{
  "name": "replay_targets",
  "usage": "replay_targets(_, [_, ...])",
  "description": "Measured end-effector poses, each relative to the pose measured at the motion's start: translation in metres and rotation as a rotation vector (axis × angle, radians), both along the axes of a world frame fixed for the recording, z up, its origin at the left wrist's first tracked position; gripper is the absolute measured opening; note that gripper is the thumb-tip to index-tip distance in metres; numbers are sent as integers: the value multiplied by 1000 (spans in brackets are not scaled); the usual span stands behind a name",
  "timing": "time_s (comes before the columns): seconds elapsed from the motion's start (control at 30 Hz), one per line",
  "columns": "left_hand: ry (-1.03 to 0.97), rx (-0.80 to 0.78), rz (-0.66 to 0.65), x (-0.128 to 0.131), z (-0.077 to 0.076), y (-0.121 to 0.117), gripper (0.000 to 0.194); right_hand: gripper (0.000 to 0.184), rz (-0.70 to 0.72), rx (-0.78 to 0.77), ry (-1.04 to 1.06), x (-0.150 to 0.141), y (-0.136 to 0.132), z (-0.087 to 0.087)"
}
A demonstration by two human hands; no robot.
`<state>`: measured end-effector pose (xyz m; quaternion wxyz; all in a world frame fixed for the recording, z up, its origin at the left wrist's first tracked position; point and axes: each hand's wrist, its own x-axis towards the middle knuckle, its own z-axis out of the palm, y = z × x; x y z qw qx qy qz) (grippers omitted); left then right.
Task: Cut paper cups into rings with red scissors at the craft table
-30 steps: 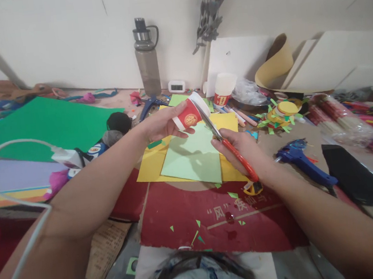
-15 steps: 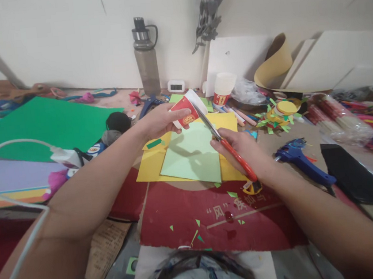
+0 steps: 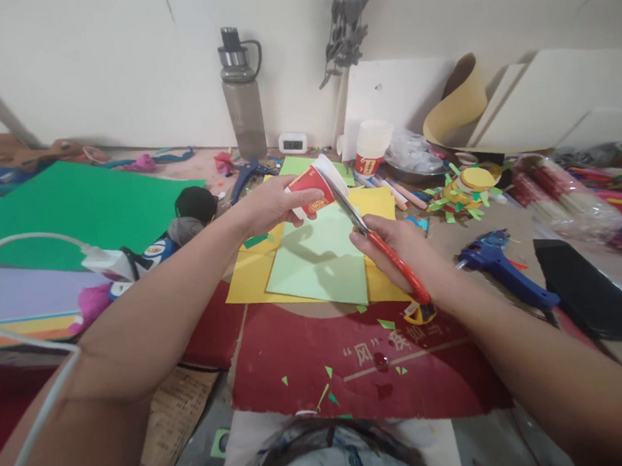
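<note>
The paper cup (image 3: 313,178) is red with a yellow printed emblem and white inside, and it lies tipped over in the air above a pale green sheet (image 3: 319,262), its mouth turned up and to the right. The scissors (image 3: 398,262) have red handles and metal blades that meet the cup at its rim; how far the blades are parted is hard to tell.

The left hand (image 3: 268,206) reaches in from the left with the forearm slanting up, thumb laid along the cup's side and the other fingers beneath, curled in firmly around it. The right hand (image 3: 410,248) comes from the lower right, its fingers wrapped closely about the scissors' handles, thumb uppermost, the blades pointing up and leftward.
</note>
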<state>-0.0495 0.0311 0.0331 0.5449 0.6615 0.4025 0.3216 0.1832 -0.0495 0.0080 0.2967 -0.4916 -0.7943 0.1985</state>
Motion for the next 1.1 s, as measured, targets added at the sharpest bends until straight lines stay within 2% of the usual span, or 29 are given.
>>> replay_targets(0.3, [125, 106, 50, -3, 4, -1, 34, 35, 13, 14, -4, -1, -2, 2])
replay_targets(0.43, [143, 132, 68, -1, 5, -3, 31, 31, -2, 26, -10, -2, 0, -1])
replay_targets(0.73, [166, 158, 58, 4, 1, -4, 34, 31, -50, -20, 30, -4, -1, 2])
replay_targets(1.1, [262, 149, 52, 5, 8, -8, 41, 33, -2, -17, 52, -5, -3, 4])
